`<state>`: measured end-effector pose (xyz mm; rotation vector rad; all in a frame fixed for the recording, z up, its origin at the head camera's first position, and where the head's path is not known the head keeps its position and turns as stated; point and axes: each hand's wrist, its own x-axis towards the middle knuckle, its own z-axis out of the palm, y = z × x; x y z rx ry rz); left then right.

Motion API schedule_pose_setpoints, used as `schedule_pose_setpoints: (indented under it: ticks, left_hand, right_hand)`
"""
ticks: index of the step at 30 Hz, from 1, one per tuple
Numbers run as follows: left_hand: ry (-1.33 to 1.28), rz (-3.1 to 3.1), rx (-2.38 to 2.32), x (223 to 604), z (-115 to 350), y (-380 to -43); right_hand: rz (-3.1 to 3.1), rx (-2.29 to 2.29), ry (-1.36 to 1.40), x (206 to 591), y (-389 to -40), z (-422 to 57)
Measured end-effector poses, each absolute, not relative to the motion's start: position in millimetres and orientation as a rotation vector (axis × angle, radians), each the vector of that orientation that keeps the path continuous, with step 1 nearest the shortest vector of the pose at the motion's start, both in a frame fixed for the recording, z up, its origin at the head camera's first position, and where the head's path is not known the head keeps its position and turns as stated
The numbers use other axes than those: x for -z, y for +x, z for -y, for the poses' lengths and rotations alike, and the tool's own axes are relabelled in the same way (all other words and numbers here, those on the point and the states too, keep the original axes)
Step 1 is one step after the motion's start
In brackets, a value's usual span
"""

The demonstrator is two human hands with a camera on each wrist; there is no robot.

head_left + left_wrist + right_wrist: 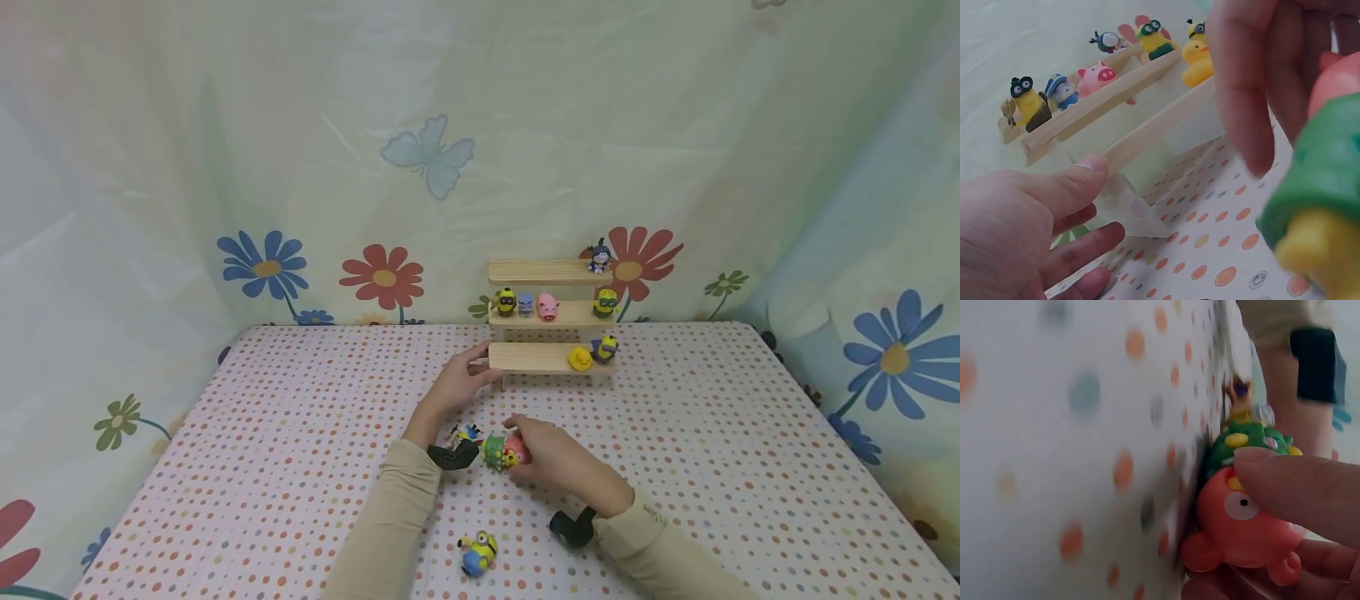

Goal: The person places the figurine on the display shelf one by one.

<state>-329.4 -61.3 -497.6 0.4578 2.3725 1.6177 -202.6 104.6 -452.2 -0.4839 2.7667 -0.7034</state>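
Observation:
My right hand point(555, 454) pinches a pink-headed toy figure point(1247, 519) with a green, yellow-spotted body, thumb across its front. The figure lies low against the dotted cloth. My left hand point(455, 383) is at the left end of a small wooden tiered shelf point(528, 357). In the left wrist view its thumb touches the lowest board's end, and the other fingers are loosely spread beside the clear leg panel. Small toys point(467, 432) lie by my left wrist, partly hidden. A yellow and blue minion figure point(477, 554) lies nearer me.
On the lowest board are a yellow duck point(579, 359) and a minion point(604, 349). The middle board holds several figures, among them a pink pig point(547, 307). A dark-haired figure point(599, 257) stands on the top board. Dotted cloth point(300, 433) covers the table up to a flowered backdrop.

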Motion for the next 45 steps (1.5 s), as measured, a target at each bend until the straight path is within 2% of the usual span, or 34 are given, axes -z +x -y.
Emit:
schedule_pose_setpoints:
  ticks: [8,20,45]
  left_hand:
    - [0.469,-2.360,-1.632,498,62,-330]
    - [0.464,-2.374,-1.613,499,61,-329]
    - [0.453,-2.388,-1.621,494,61,-327]
  right_hand:
    - [-2.730,0.707,-0.362,448,-217,-120]
    - [-2.703,0.714,-0.335,444,-226,-141]
    - [-2.796,0.719,-0.474,426,-232,-166]
